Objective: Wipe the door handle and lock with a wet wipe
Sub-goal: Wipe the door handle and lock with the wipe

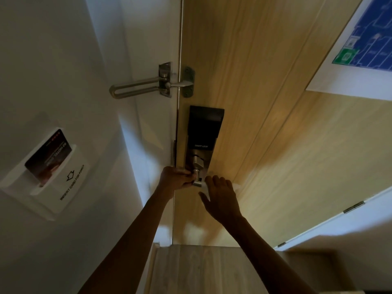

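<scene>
— How will the wet wipe (pixel 204 187) handle?
— Soft, limp and light, so best pressed flat. The right hand (pixel 222 195), fingers straight, presses it to the door at three o'clock of the lever handle (pixel 197 181). The left hand (pixel 176 177) curls its fingers round that rigid lever.
— Any writing?
— "SMART LOCK" on the black lock (pixel 203 128), and "INSERT CARD FOR POWER" on the card switch (pixel 72 183).

I see a hotel room: a white key-card power holder (pixel 73 183) left of the pale wooden door (pixel 265 102), a blue evacuation plan (pixel 373 37) on it.
</scene>
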Motion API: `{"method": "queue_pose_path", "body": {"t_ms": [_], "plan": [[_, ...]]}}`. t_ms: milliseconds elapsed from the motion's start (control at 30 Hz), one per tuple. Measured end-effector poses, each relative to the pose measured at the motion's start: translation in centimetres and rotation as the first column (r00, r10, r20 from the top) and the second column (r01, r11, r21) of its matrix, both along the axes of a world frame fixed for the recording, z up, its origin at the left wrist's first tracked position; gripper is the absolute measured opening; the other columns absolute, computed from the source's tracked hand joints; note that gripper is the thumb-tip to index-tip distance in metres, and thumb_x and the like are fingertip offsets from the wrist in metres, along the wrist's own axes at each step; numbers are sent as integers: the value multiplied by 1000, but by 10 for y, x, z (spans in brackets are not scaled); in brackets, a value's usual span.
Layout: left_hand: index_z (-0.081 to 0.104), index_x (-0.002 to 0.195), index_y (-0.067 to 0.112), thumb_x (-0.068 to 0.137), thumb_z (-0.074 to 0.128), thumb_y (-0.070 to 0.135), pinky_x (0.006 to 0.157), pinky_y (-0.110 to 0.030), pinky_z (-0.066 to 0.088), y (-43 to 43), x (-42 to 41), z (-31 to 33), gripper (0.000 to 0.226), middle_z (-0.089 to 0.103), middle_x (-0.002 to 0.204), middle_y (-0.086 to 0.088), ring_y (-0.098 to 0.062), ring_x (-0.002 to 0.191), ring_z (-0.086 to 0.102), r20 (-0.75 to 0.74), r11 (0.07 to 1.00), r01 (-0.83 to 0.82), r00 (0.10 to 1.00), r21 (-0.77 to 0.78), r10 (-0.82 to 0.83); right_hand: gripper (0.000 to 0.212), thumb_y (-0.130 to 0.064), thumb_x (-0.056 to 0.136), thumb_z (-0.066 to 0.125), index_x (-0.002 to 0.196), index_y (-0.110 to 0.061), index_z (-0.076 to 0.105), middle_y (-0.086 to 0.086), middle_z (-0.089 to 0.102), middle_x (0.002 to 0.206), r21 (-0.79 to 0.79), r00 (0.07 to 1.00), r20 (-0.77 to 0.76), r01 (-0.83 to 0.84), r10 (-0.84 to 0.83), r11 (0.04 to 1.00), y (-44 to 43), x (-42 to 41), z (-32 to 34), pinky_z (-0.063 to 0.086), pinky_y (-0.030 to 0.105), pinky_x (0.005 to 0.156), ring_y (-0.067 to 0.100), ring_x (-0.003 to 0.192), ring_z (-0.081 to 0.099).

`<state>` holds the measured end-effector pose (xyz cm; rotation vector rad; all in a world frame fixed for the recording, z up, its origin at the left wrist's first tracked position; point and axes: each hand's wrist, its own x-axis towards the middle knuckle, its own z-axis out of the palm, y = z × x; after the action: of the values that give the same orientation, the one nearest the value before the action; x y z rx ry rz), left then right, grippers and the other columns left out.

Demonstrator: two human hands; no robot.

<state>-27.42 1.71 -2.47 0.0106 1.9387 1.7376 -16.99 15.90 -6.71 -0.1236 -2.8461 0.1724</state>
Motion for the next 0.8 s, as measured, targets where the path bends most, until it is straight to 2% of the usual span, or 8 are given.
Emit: {"method": "queue_pose_path", "body": {"t_ms": [67, 133, 233, 333, 433, 567, 700, 800], "plan": [[70, 105, -11, 79, 76, 0, 81, -38, 63, -1, 0, 1, 28, 72, 105, -23, -29, 89, 73, 1, 1000, -3, 1000, 9, 3, 64, -56, 85, 55, 131, -15, 43, 10, 52, 130, -29, 999, 7, -42, 43, 999, 0, 5, 0, 40, 39, 102, 27, 120, 47], [69, 106, -12, 80, 75, 1, 71, -29, 63, -1, 0, 1, 30, 71, 106, -24, -24, 81, 72, 4, 1000, 3, 1000, 17, -3, 72, -61, 87, 47, 141, -15, 34, 10, 42, 142, -74, 998, -26, -59, 57, 996, 7, 11, 5, 34, 39, 109, 26, 132, 36], [70, 103, -12, 79, 75, -1, 60, -20, 62, -1, 1, 1, 27, 71, 104, -24, -18, 73, 70, 16, 999, -7, 1000, 35, 6, 60, -34, 95, 53, 147, -14, 30, 13, 40, 148, -95, 998, -22, -53, 52, 994, 20, 20, 10, 38, 47, 110, 29, 138, 33], [70, 103, -11, 79, 76, -1, 60, -19, 61, 0, 2, 2, 27, 71, 99, -21, -18, 74, 70, 33, 998, -25, 999, 52, 23, 70, 4, 85, 60, 147, -12, 32, 16, 45, 145, -87, 998, 5, -59, 60, 994, 23, 23, 12, 46, 50, 102, 34, 138, 35], [70, 102, -11, 78, 76, -2, 55, -17, 59, 1, 3, 1, 26, 71, 92, -17, -10, 63, 72, 50, 997, -41, 998, 67, 38, 74, 18, 76, 46, 145, -3, 32, 22, 42, 146, -10, 995, -67, -78, 77, 997, 19, 23, 10, 36, 50, 110, 38, 139, 32], [70, 104, -11, 79, 75, -3, 58, -17, 60, 1, 6, 1, 27, 70, 95, -19, -16, 73, 70, 29, 997, -44, 999, 67, 42, 70, 15, 78, 38, 145, 3, 27, 27, 34, 149, 64, 988, -88, -122, 128, 990, 17, 26, 2, 29, 50, 114, 40, 140, 27], [69, 105, -12, 80, 74, -3, 60, -18, 59, 2, 7, 2, 28, 69, 101, -20, -19, 76, 68, 20, 997, -43, 999, 62, 42, 68, 14, 79, 41, 145, -2, 32, 23, 42, 146, 48, 987, -115, -105, 110, 993, 18, 25, -1, 36, 46, 110, 36, 137, 36], [69, 105, -12, 80, 74, -2, 66, -22, 60, 1, 8, 3, 28, 70, 106, -24, -28, 84, 71, 8, 998, -36, 999, 58, 36, 56, 2, 89, 55, 142, -6, 40, 18, 51, 139, 16, 987, -115, -109, 110, 994, 18, 17, -1, 44, 42, 105, 32, 132, 44]]}}
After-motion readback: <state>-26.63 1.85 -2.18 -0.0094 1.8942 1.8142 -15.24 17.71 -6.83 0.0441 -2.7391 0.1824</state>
